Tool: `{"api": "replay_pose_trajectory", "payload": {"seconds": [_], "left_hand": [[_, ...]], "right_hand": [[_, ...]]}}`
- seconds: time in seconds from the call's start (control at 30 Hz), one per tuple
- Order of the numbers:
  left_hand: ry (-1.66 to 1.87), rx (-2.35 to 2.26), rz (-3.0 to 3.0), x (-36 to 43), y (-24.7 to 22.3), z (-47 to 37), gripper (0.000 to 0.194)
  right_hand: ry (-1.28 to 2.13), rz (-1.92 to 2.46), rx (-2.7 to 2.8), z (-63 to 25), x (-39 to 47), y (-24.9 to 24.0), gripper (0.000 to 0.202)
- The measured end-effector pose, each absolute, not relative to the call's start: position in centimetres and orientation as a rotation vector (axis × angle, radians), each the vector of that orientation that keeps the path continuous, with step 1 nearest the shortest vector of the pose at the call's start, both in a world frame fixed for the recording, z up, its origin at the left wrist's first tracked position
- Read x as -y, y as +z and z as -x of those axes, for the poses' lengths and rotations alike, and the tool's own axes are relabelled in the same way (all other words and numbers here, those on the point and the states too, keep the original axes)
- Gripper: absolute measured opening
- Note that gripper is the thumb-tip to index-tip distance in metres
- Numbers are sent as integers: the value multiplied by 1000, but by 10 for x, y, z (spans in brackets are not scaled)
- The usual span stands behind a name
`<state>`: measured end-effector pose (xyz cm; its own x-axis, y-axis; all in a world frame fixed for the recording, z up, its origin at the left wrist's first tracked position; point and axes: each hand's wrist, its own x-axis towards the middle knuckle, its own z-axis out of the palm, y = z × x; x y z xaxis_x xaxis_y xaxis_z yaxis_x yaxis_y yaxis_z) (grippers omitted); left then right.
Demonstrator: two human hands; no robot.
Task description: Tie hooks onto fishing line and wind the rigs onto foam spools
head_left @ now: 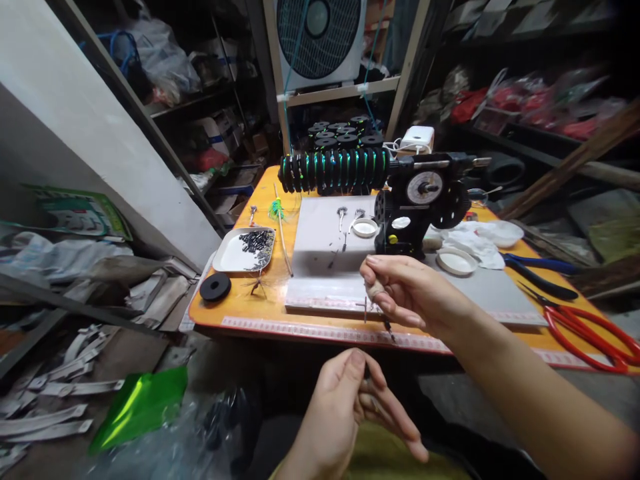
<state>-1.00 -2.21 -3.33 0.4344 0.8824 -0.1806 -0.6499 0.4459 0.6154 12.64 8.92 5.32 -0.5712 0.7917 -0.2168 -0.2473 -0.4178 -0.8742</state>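
Note:
Over the table's front edge, my right hand point(413, 290) pinches thumb and forefinger together; small dark pieces hang just under its fingers, and any thin line between them is too fine to make out. Lower and nearer to me, my left hand point(345, 400) is in front of the table, its thumb pressed against the forefinger and the other fingers loosely stretched. What it pinches is hidden. Beyond my right hand stands a black winding machine point(415, 200) with a row of black spools point(333, 170) wound with shiny green line. A grey board point(320, 233) lies beneath them.
On the orange table point(250, 300) are a white tray of small black parts point(225, 253), a black disc point(215, 287), a white dish point(456, 261), blue-handled pliers point(540, 270) and red scissors point(585, 333). A fan point(320, 40) stands behind; shelves flank both sides.

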Motion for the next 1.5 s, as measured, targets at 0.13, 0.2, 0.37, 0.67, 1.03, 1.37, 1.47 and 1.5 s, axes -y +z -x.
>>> {"api": "replay_pose_trajectory", "payload": {"seconds": [0.13,0.2,0.37,0.67,1.03,1.37,1.47,1.5], "left_hand": [[965,-499,-503,24,-30,12,38],[951,-500,-507,25,-30,12,38],[937,-491,-500,29,-33,10,38],[1186,-723,-908,8,0,16,30],[1108,-811,-1070,-33,27,16,39],[1217,-672,-862,-21,13,6,37],[1193,-516,-713,-17,1,3,38],[1190,-478,-677,-15,-2,3,38]], "right_hand": [[2019,853,1102,-129,-89,51,28],[2014,862,1102,-129,-89,51,28],[2014,866,1105,-130,-89,51,27],[1932,853,1244,-132,-84,63,27],[1800,915,1459,-137,-84,72,33],[2160,715,936,-122,-81,66,40],[2161,728,912,-117,-80,65,41],[2163,731,906,-116,-79,65,41]]}}
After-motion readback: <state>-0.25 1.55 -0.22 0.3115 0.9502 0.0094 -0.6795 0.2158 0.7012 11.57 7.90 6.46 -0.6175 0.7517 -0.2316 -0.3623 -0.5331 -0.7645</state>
